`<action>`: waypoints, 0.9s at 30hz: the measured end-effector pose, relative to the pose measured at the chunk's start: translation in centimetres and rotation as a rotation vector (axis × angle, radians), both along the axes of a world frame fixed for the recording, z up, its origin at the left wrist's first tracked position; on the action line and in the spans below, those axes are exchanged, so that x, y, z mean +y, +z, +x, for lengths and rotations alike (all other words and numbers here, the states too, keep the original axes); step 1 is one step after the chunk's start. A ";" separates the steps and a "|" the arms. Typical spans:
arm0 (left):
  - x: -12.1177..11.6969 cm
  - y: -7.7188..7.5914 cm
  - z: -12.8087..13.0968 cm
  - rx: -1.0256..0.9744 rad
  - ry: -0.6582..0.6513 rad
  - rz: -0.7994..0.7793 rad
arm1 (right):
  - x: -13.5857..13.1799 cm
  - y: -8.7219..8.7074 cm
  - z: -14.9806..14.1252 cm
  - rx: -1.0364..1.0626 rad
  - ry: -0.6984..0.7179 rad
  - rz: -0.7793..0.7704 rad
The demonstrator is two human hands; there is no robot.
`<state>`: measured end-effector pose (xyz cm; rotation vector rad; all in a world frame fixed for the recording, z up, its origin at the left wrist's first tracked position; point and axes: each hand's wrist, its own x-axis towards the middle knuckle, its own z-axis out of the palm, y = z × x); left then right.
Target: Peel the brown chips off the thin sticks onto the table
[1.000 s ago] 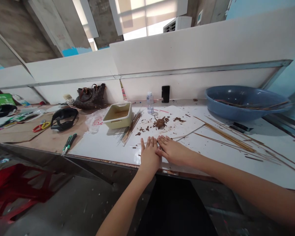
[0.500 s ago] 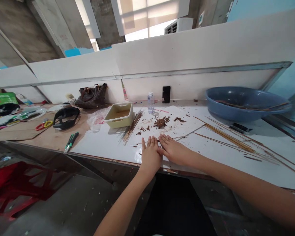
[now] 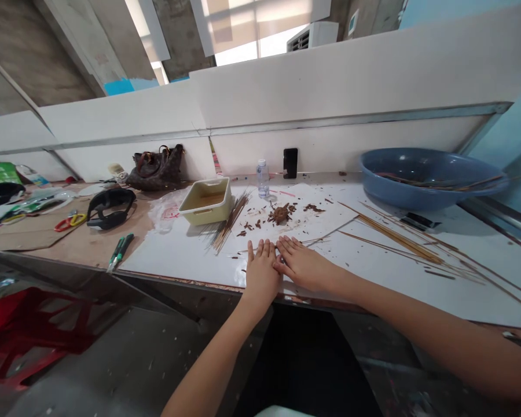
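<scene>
My left hand (image 3: 261, 271) lies palm down near the table's front edge, its fingers stretched out. Beside it my right hand (image 3: 301, 263) is also flat, its thumb against the left hand. Under the fingertips of both runs a thin stick (image 3: 313, 240), its ends showing on either side; the part beneath the hands is hidden. Just beyond my fingers sits a lump of brown paste (image 3: 281, 214) with small brown crumbs around it. A bundle of thin sticks (image 3: 231, 223) lies to the left, and yellowish sticks (image 3: 397, 237) lie to the right.
A cream plastic tub (image 3: 206, 215) stands left of the bundle, a water bottle (image 3: 263, 179) and a phone (image 3: 290, 163) at the back. A blue basin (image 3: 429, 194) is at back right. Cutters with green handles (image 3: 121, 250), scissors (image 3: 70, 221) and a handbag (image 3: 157, 169) lie left.
The whole view has shifted slightly, so things sit a little further left and up. Both hands remain flat on the stick, with hardly any visible movement over the table.
</scene>
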<state>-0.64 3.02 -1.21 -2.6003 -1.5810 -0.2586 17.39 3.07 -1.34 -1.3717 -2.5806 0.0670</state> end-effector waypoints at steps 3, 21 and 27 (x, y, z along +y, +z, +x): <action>0.0 0.1 0.1 -0.014 0.008 -0.004 | 0.0 0.2 0.1 0.011 -0.006 0.008; -0.4 -0.3 0.6 0.004 -0.022 0.017 | -0.3 0.7 -0.2 0.033 0.008 -0.052; -0.5 -0.1 0.6 0.013 -0.013 -0.016 | -0.1 0.1 -0.1 0.011 0.020 -0.020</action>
